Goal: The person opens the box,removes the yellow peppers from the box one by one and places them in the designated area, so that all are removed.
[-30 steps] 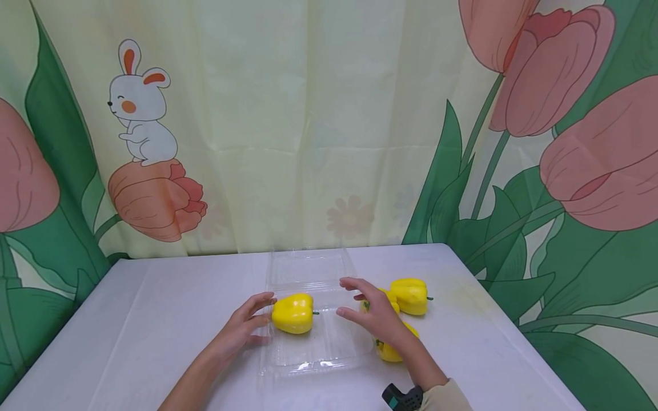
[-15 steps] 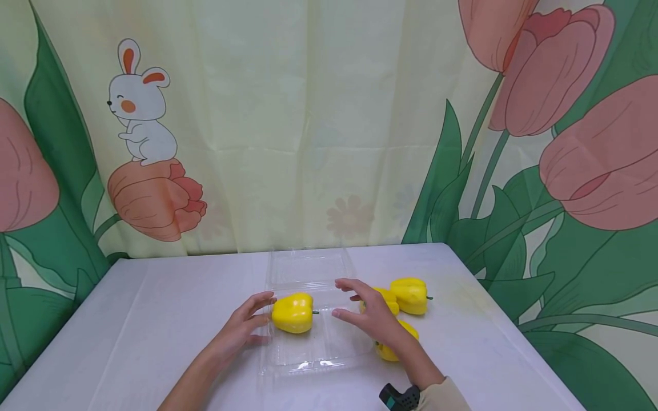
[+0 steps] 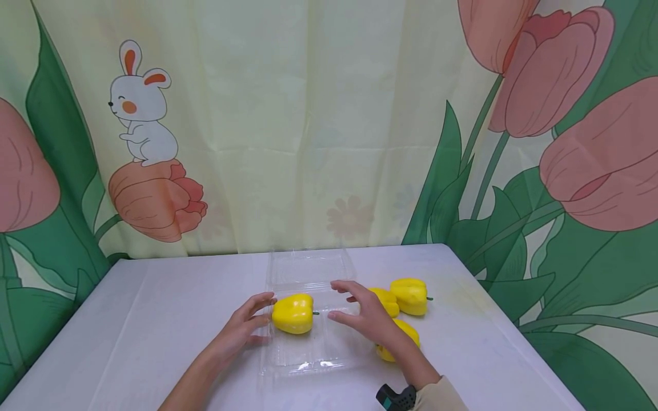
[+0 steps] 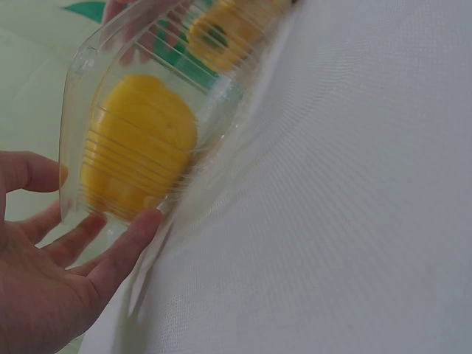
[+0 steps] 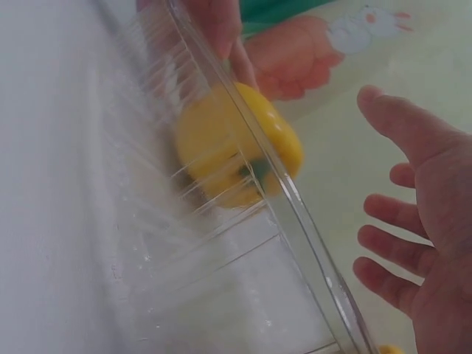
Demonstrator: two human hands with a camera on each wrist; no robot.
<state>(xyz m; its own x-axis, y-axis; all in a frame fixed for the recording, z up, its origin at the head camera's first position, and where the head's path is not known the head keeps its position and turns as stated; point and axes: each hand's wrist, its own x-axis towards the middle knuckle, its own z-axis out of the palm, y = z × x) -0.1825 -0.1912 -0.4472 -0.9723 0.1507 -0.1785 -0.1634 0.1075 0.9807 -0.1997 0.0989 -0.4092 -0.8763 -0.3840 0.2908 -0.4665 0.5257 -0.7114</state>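
A yellow bell pepper (image 3: pixel 293 314) lies on its side at the left of a clear plastic clamshell box (image 3: pixel 329 357), its green stem facing right. My left hand (image 3: pixel 241 325) rests its spread fingertips against the box's left side, close to this pepper. The left wrist view shows its thumb (image 4: pixel 129 247) on the ribbed wall, with the pepper (image 4: pixel 140 147) inside. My right hand (image 3: pixel 367 314) hovers over the box's right part, thumb and fingers apart and holding nothing. In the right wrist view, the right fingers (image 5: pixel 398 251) stand clear of the box rim (image 5: pixel 295 199).
Right of the box are more bell peppers: one at the back (image 3: pixel 409 296), one partly behind my right hand (image 3: pixel 386 301), one by my wrist (image 3: pixel 403 339). The box's clear lid (image 3: pixel 311 268) lies opened backward on the white table (image 3: pixel 154 319). A printed curtain (image 3: pixel 267 114) hangs behind.
My right hand has drifted slightly left over the box, away from the peppers on the right. The left hand, the box and the pepper in it have stayed put.
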